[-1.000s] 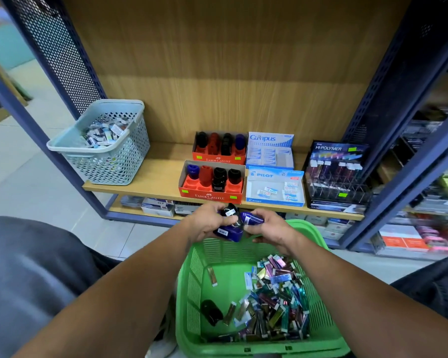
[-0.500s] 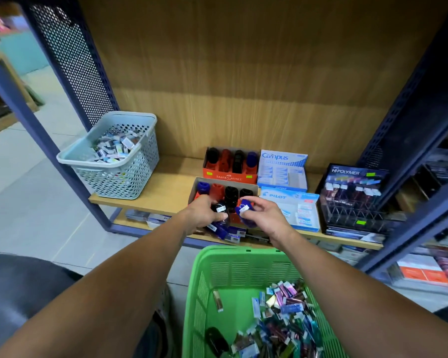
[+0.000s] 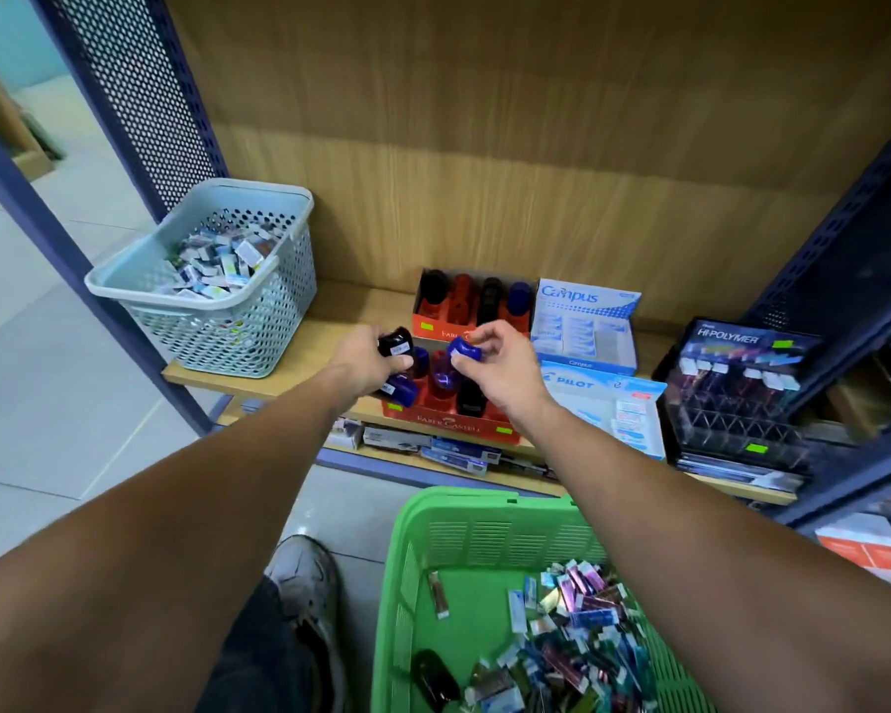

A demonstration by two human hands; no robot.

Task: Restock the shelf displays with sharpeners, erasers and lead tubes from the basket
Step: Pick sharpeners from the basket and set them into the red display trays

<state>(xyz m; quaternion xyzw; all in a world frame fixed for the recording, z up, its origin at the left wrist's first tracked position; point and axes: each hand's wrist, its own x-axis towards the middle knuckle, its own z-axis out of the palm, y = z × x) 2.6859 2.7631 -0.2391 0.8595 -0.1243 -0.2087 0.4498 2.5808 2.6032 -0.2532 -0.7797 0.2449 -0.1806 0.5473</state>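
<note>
Hovering over the front red tray (image 3: 448, 424) at the front edge of the shelf (image 3: 299, 347), both hands carry sharpeners. A blue sharpener (image 3: 465, 349) is pinched between thumb and fingertips of the right hand (image 3: 502, 365), which is curled round it; the piece is held tilted, directly above the tray's middle slots. The left hand (image 3: 366, 362) is closed on a black sharpener (image 3: 396, 343) at its upper fingers, and at least one further blue piece (image 3: 399, 388) appears to be held lower in the same fist, over the tray's left side.

The coming move turns on one relation: the open slot lies below and slightly ahead of the right hand's piece, so a short drop is called for, probably with the sharpener turned upright to match those already seated. The right hand is judged the nearer of the two to the gap; the left hand's load lies at the tray's left edge.

Against the frames from a second and half a second ago, both hands have been carried up from above the green basket (image 3: 423, 558) and forward onto the tray, and they have been drawn apart. The basket, with lead tubes (image 3: 577, 625) piled at its right, now lies well behind the hands.
</note>
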